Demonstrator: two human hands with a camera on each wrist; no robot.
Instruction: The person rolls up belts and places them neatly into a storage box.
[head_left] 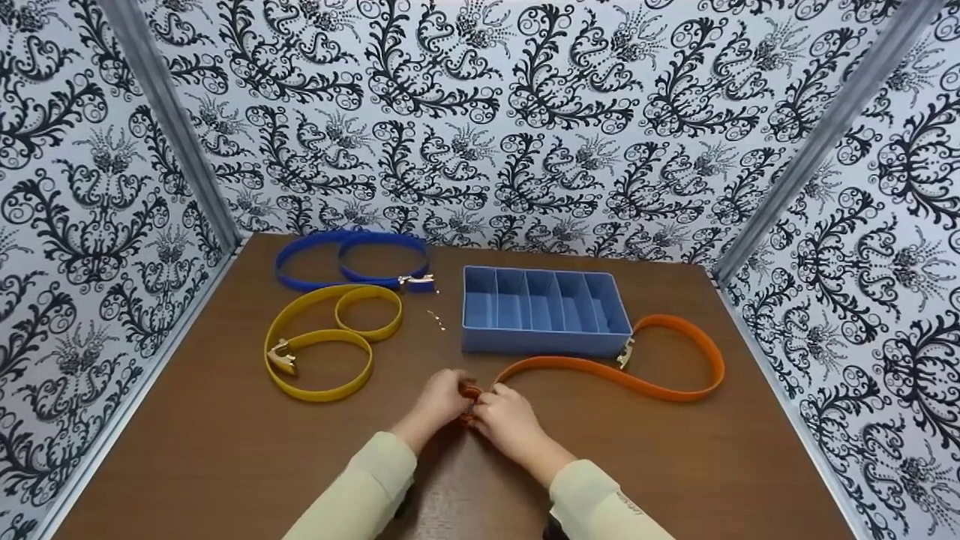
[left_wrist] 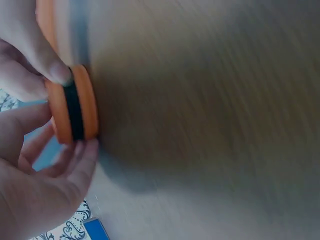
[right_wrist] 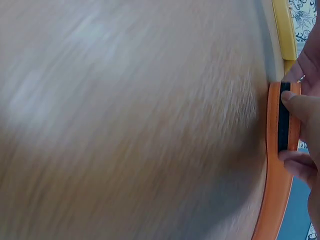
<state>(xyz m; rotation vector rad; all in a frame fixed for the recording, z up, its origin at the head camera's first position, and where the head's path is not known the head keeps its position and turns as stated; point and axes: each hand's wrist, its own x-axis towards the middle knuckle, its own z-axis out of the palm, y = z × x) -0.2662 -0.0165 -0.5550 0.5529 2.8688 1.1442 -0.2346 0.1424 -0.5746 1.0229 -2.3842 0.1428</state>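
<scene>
The left hand [head_left: 444,397] and right hand [head_left: 513,421] curl fingers round the part-coiled orange belt [head_left: 585,364]; its tail lies unwound toward two o'clock, yellow belt [head_left: 326,335] and blue belt [head_left: 375,281] loose toward ten.

The left sleeve [head_left: 352,491] at seven o'clock and right sleeve [head_left: 600,506] at five are pale cream, the right bearing small dark lettering [head_left: 630,504].

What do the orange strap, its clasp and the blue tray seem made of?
Orange strap: perhaps leather or synthetic, matte, bending in supple curves. Clasp: probably metal, given its golden shine. Blue tray: likely plastic, satin, with straight, evenly colored walls.
</scene>
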